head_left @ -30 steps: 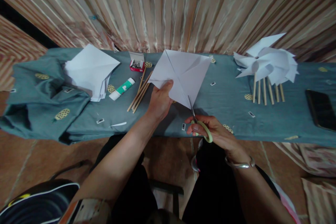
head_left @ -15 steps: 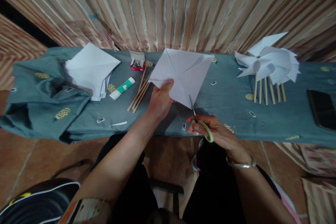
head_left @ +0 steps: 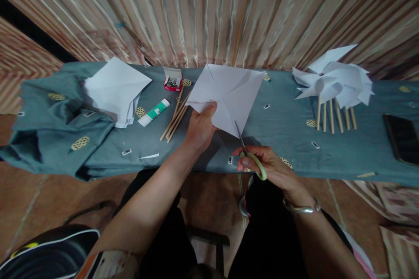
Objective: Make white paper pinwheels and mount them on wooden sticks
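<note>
Left hand point(head_left: 202, 128) clamping square white creased paper sheet point(head_left: 234, 89) between thumb and fingers, sheet spreading over teal pineapple-print cloth point(head_left: 284, 126); right hand point(head_left: 270, 166) gripping pale-green-handled metal scissors point(head_left: 242, 140), blades sitting at sheet's near corner; slim tan wooden sticks point(head_left: 176, 118), then green-and-white cylindrical tube point(head_left: 154, 112) lying left of sheet; cluster of white curled-paper pinwheels point(head_left: 347, 82) resting well right of sheet
</note>
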Tool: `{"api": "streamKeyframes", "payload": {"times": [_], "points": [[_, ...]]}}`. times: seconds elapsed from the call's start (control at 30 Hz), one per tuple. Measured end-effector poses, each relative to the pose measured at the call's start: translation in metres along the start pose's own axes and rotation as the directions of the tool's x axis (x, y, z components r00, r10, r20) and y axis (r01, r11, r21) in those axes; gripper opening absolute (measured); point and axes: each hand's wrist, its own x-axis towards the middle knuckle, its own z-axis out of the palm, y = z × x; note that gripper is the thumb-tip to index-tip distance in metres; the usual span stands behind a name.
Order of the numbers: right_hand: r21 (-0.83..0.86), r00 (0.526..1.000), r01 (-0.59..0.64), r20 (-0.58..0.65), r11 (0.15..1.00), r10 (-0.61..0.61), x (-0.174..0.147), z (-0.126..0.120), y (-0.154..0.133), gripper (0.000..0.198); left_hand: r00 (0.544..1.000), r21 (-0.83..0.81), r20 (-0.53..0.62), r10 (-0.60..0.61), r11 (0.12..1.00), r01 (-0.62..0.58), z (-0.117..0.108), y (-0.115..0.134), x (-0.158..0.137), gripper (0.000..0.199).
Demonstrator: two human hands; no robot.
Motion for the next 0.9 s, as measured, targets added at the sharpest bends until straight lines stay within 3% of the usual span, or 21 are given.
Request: {"api": "streamKeyframes", "payload": {"times": [0.43,0.9], "points": [[0.153,1.000,-0.018,-0.009,0.988,0.020,0.0028,0.0001,0.0067,0.051,1.000,0.032,0.015,0.011,0.999,-0.012,-0.0017,0.0008,0.0004,0.017],[0.167,0.999,-0.041,-0.014,0.985,0.044,0.0034,-0.0003,0.0067,0.050,1.000,0.069,-0.014,0.025,0.997,-0.024,-0.0049,-0.0009,0.0024,0.011]]}}
